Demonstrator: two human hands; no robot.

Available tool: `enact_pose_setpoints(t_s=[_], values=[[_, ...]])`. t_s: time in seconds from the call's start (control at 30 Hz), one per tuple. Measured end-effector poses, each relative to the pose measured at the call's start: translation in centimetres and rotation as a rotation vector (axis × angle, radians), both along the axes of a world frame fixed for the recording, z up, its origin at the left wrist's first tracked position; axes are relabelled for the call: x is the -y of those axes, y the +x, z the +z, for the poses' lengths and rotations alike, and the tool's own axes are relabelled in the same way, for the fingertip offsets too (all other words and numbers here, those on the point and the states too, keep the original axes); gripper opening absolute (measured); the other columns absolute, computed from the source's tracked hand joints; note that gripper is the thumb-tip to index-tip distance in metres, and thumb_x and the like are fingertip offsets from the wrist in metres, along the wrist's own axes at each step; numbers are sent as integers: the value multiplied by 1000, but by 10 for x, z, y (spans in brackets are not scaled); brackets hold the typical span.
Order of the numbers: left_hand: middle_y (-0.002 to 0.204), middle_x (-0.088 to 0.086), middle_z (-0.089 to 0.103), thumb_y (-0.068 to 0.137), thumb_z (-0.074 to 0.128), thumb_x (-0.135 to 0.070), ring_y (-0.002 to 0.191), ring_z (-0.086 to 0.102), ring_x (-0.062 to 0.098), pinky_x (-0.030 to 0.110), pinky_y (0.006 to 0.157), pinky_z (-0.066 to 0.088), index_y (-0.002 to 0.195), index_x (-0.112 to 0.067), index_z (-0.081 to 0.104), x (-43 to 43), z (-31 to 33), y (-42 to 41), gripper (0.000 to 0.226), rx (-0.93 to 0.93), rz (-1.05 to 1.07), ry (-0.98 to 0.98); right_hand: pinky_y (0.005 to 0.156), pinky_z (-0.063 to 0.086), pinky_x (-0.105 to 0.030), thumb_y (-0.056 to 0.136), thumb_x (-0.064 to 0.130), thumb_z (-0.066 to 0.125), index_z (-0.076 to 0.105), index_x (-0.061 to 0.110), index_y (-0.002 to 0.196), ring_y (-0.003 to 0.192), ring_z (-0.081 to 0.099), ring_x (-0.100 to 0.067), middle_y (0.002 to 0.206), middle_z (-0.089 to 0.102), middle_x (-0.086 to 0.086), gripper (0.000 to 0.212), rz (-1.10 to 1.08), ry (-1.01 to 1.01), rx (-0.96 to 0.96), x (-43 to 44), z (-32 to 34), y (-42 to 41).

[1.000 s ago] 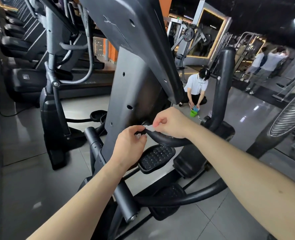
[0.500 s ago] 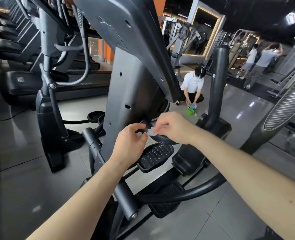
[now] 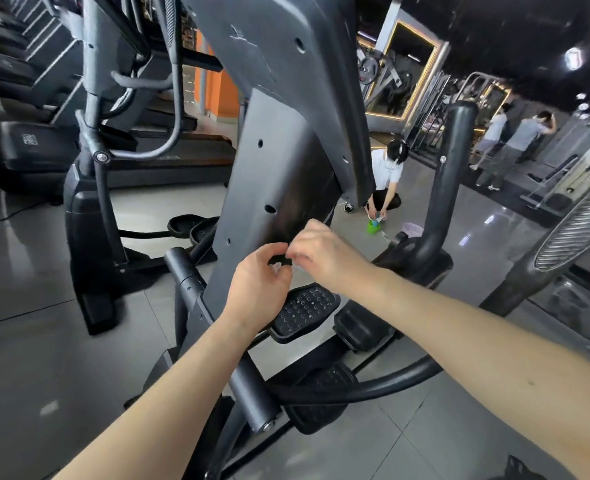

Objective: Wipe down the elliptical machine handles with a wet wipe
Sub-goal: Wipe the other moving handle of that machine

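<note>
1. My left hand has fingers and thumb curled round the tip of the short handle. This is the black curved grip just in front of the elliptical's grey console column.
2. The wet wipe shows only as a pale scrap between my two hands, touching that grip. Most of it is hidden.
3. My right hand pinches the wipe at the grip's tip with bent fingers. Blur keeps me from saying more about the hold.
4. I judge the job to be partway. The wiping is on this short grip, right at its end. The tall handle stands well apart to the right with neither hand on it. I cannot tell whether it has been cleaned, so I count it as left to do.
5. The machine stands on a glossy grey tiled floor, its studded pedal just below my hands. Toward the floor's left edge stand a second elliptical and a row of treadmills. Past the column a crouching person tends a green bucket. Two people stand at the far right, beyond a fan.
</note>
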State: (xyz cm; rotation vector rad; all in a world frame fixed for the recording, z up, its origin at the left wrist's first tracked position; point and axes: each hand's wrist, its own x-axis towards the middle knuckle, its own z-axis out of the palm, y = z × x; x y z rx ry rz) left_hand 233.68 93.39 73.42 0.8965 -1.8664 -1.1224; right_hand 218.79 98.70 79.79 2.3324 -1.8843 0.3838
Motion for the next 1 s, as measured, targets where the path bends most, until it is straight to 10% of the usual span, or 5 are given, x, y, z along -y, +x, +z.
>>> enact_pose_setpoints(t_s=[0.4, 0.77, 1.0], values=[[90, -27, 64, 89, 57, -11, 82, 58, -21, -2, 66, 40, 132, -23, 66, -14, -10, -11, 46, -104, 91, 68, 68, 41, -46, 82, -12, 71, 71, 1, 71, 88, 55, -35, 70, 62, -8, 17, 180, -6, -405, -13, -6, 1], [58, -14, 52, 94, 56, -11, 54, 51, 4, 9, 57, 37, 129, -21, 67, -24, -6, -8, 38, -8, 68, 11, 82, 42, -46, 94, -7, 62, 68, 3, 78, 87, 58, -35, 79, 48, -7, 20, 251, -7, -455, -60, -6, -25], [107, 5, 72, 95, 57, -14, 81, 58, 4, 14, 84, 44, 130, -23, 66, -13, 4, -5, 37, 89, -18, -115, 85, 36, -37, 104, 2, 55, 72, 10, 85, 93, 59, -26, 88, 63, 2, 27, 28, -141, -428, -108, -10, -47]])
